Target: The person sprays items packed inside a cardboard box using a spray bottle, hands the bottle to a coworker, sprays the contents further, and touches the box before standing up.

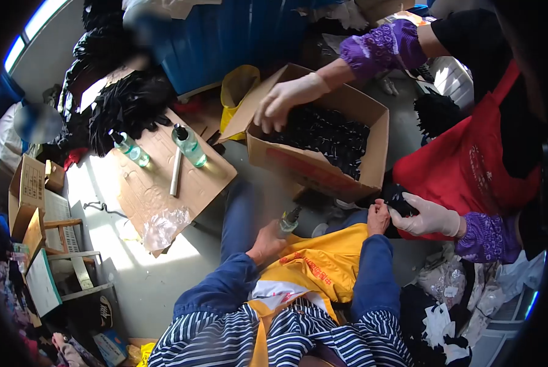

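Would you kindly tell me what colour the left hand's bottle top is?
The bottle top is black, seen best in the head view.

Left hand (266,243) hides part of spray bottle (289,225); co-worker's glove (432,217) partly covers black item (398,197).

Sunlight glares off the floor (116,249) (corners round into black), smudgy blur elsewhere.

No wording is legible. Red characters cross the bright yellow cloth apron (335,260) at five o'clock, pale ones mark the red cloth apron (445,177) at three, and dark print marks the brown cardboard carton (29,189) at nine.
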A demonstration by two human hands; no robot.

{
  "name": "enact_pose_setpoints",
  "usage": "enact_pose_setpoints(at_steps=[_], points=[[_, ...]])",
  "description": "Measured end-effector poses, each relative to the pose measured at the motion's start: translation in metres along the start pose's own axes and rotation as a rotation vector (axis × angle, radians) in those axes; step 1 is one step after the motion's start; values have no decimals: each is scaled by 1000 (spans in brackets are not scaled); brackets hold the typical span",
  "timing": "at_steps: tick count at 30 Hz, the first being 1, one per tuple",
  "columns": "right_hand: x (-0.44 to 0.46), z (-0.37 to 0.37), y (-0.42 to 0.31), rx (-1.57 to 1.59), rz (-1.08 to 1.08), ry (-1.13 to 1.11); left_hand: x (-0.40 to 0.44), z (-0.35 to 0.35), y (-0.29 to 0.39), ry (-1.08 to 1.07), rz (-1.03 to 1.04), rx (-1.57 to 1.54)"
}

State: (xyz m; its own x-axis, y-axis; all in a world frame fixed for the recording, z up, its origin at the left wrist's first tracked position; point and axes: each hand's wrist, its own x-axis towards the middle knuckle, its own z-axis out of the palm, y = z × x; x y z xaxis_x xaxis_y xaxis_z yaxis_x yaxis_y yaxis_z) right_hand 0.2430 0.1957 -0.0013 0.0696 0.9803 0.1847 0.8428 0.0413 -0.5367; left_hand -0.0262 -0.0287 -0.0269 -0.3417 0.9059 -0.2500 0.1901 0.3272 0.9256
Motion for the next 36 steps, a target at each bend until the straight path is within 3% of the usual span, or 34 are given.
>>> enact_pose_setpoints(at_steps=[2,12,36], points=[[3,8,13,-56,-198,57,3,1,2,-52,8,14],[-9,-4,-8,67,-37,49,2,2,3,-49,-8,38],[-4,-4,-7,64,-65,68,3,4,4,-45,-16,55]])
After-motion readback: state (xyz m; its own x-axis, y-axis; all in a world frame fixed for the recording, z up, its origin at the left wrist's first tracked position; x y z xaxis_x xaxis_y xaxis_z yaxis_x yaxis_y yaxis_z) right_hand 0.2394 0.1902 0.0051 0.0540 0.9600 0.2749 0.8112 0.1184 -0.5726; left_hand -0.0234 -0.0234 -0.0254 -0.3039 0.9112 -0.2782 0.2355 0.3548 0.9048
